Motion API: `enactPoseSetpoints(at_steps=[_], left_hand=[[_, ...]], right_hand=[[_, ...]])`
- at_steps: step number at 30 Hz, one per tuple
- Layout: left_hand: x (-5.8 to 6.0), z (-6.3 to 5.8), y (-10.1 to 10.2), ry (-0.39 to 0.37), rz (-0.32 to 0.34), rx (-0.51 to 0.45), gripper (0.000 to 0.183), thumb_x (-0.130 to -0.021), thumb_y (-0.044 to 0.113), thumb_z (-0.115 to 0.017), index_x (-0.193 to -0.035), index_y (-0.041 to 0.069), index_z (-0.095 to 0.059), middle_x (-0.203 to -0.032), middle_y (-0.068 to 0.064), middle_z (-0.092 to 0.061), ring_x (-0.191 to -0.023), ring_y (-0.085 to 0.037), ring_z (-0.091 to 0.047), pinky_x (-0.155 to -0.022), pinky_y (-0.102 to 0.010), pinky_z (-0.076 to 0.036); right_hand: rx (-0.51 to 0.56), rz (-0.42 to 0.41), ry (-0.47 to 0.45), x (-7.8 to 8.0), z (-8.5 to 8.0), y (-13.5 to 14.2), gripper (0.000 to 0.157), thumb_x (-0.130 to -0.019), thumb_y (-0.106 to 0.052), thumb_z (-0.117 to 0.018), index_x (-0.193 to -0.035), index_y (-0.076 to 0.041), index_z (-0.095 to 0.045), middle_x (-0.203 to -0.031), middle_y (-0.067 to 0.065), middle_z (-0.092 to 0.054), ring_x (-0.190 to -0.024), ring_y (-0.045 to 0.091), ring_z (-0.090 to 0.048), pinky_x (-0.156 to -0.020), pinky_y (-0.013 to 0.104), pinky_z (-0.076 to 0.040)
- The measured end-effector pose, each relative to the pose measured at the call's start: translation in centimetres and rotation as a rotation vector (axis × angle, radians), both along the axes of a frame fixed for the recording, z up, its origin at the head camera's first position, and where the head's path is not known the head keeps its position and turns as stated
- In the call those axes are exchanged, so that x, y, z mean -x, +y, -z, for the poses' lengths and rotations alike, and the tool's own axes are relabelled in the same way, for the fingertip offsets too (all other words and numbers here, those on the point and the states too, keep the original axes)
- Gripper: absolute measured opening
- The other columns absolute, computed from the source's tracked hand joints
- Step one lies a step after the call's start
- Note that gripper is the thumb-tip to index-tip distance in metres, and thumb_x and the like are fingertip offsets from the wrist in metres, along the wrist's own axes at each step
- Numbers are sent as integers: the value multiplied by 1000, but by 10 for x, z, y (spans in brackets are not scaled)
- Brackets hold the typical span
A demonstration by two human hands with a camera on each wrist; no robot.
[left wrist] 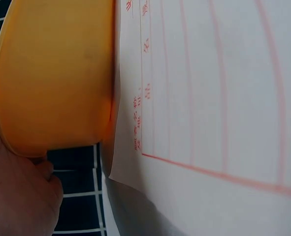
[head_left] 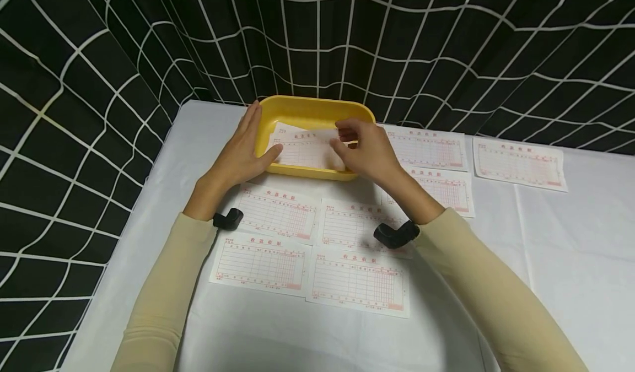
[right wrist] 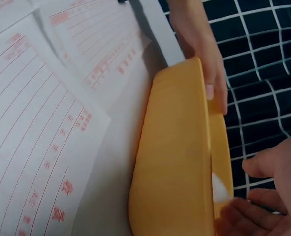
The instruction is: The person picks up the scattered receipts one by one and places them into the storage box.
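Tabletop (head_left: 278,333), tray (head_left: 310,172) against left hand (head_left: 240,152)

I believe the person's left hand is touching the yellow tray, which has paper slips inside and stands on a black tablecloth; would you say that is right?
Not quite: the tablecloth is white, not black, as the head view shows. The rest holds: the left hand touches the yellow tray, and paper slips are inside it.

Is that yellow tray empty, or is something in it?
Not empty: the head view shows overlapping printed slips inside the yellow tray; how many is unclear.
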State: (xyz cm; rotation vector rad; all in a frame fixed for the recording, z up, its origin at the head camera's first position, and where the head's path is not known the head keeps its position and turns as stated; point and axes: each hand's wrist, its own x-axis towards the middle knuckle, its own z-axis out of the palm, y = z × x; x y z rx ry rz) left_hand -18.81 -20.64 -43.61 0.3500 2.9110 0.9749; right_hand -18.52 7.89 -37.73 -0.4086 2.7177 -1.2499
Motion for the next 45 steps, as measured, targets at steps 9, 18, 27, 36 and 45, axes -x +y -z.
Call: enactPoseSetpoints(at_steps=[9, 18, 27, 36, 45], left_hand=[[0, 0, 2, 6, 5, 2, 102, -99, 53, -58, -171, 8, -1, -182, -6, 2, -169, -25, -9, -136, -49, -19], [0, 1, 1, 2, 6, 7, 101, -100, 53, -57, -171, 7, -1, -182, -6, 3, -169, -26, -9, -136, -49, -20], [-2, 1, 2, -5, -2, -9, 102, -99, 54, -58, -171, 9, -2, -182, -4, 2, -169, -25, -10, -135, -50, -20], [-1, 0, 2, -5, 6, -5, 102, -99, 55, -57, -171, 9, -2, -182, -4, 3, -169, -25, -10, -135, -50, -20], [-1, -2, 2, -12, 4, 6, 102, -100, 54, -58, -171, 10, 0, -182, -3, 4, -169, -25, -8, -136, -49, -19]], right_hand=[[-36, -12, 131, -25, -9, 23, 47, -98, -16, -70, -141, 3, -62, -140, 23, -66, -131, 40, -64, -109, 52, -56], [-35, -47, 214, -60, -9, 51, 39, -99, -13, -72, -135, 0, -68, -133, 18, -70, -120, 36, -68, -102, 52, -59], [-45, -39, 254, -90, 5, 75, 34, -97, -9, -74, -130, -2, -70, -130, 16, -71, -119, 34, -69, -100, 51, -58], [-87, -8, 255, -122, 27, 96, 37, -95, -13, -78, -130, -4, -69, -131, 11, -71, -125, 34, -66, -106, 53, -51], [-140, 36, 257, -141, 47, 104, 42, -91, -15, -83, -129, -3, -69, -129, 14, -71, -126, 35, -65, -106, 54, -49]])
